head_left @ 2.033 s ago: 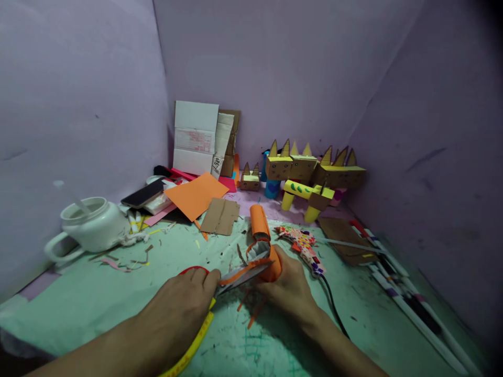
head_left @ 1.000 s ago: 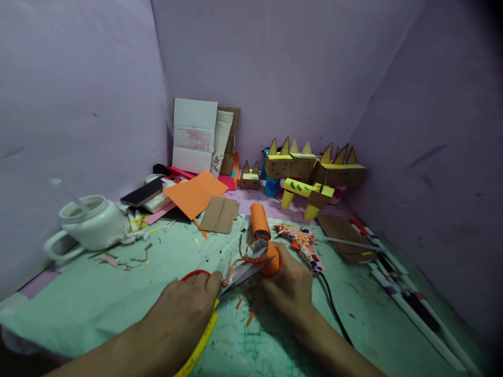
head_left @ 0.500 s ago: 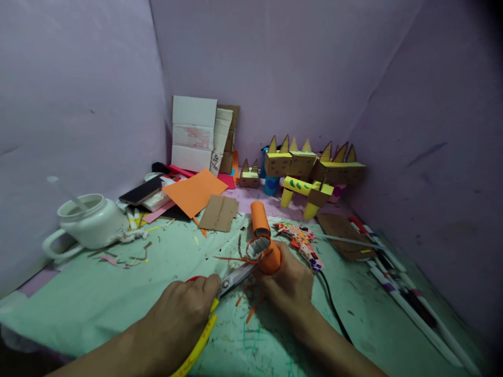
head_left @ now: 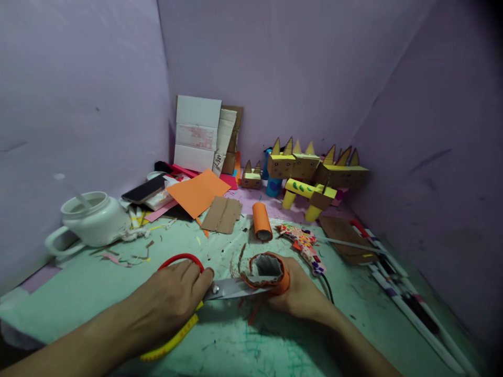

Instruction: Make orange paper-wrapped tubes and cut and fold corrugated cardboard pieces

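My left hand (head_left: 173,293) is closed round the handles of scissors (head_left: 226,288), one handle red and the other yellow. Their blades reach right, against the rim of an orange paper-covered cardboard tube (head_left: 283,280). My right hand (head_left: 301,288) grips this tube from the right, its open end with a ragged rim turned toward me. A thin curled strip hangs at the rim's left side. Just beyond lies a second orange tube (head_left: 261,221) on the green cloth. A flower-patterned glue gun (head_left: 302,243) rests to the right of it.
A white teapot (head_left: 94,222) stands at left. Orange paper (head_left: 200,191), a cardboard piece (head_left: 222,214) and a phone (head_left: 143,189) lie behind. Cardboard animal figures (head_left: 306,170) line the back wall. Markers (head_left: 408,301) lie at right; paper scraps (head_left: 112,258) litter the cloth.
The held tube has turned so its opening faces me more and has moved slightly right and down, apart from the other tube. The scissors and left hand have shifted left and lie flatter.
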`<state>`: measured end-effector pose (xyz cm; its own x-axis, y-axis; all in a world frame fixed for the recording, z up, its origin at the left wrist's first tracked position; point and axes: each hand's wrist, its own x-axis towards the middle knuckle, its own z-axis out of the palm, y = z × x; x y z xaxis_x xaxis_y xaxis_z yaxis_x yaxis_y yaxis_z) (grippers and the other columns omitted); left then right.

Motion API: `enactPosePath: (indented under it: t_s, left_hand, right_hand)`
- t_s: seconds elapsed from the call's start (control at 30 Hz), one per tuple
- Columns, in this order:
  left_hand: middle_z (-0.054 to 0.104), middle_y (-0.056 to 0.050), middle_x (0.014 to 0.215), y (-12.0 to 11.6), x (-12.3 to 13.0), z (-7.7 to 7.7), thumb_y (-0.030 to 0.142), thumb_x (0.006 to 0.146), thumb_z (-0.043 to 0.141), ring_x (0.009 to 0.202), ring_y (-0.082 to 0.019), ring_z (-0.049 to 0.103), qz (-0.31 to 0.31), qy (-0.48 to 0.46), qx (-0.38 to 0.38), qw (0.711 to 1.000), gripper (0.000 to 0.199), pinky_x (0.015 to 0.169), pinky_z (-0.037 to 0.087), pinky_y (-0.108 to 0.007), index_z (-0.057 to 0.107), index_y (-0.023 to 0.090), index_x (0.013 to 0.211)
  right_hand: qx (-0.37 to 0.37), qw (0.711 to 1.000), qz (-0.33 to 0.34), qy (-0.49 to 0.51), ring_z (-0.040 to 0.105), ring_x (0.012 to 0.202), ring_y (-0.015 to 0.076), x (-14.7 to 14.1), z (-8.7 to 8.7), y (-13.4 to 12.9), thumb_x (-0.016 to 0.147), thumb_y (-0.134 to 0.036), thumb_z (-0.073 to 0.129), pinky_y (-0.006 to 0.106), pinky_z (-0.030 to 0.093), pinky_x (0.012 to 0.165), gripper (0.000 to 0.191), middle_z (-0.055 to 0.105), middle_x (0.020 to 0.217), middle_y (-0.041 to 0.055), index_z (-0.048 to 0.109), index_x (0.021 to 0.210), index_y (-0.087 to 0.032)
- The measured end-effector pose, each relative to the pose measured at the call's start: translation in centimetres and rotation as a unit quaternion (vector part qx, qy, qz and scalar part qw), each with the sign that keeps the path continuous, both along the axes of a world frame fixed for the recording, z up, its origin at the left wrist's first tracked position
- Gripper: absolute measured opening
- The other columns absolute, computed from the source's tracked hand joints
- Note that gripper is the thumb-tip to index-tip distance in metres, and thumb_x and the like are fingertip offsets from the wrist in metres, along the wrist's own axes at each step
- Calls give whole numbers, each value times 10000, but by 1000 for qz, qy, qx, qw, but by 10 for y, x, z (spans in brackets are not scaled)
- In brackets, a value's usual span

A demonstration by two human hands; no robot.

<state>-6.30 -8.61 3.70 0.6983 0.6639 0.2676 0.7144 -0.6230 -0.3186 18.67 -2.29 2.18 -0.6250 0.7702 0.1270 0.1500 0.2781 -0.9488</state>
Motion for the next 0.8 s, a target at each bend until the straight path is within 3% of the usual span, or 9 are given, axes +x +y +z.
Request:
enactPosePath:
  t_s: [0.13,0.23,0.43,0.67,0.8]
  left_hand:
    - [589,-87,826,-7,4,-2,-25,818,286,710,-225,564,12,-9,-30,999,354,597,475,-345,411,97,1126]
    - [569,-55,750,-10,6,-2,-18,823,291,621,-211,558,26,7,-26,999,328,523,461,-326,424,115,1092]
    - [554,-26,676,-8,7,-4,-21,813,313,549,-208,555,32,17,-1,999,291,480,453,-335,460,138,1007]
    - [575,-14,660,-6,4,0,-42,762,314,525,-202,541,4,5,-36,999,319,494,448,-330,459,157,965]
    - [568,9,628,-2,1,-5,-38,718,337,494,-178,513,-19,-24,-77,997,294,482,405,-292,441,184,879]
  right_hand:
    - [134,988,-64,-49,603,729,189,-4,-5,-2,577,-168,735,297,473,689,282,671,810,16,646,844,-183]
    - [165,981,-73,-68,617,762,208,-3,-7,-2,594,-227,747,319,471,719,294,696,851,34,663,874,-194]
    - [137,984,-87,-67,610,737,208,-4,-13,-1,583,-178,716,313,476,684,277,689,815,24,664,855,-193]
    - [100,989,-83,-65,595,662,186,-5,-16,-1,546,-109,684,279,477,598,270,671,747,-2,644,801,-190]
    - [93,990,-85,-60,594,662,187,-5,-18,0,544,-100,681,281,478,588,257,666,731,-9,636,775,-203]
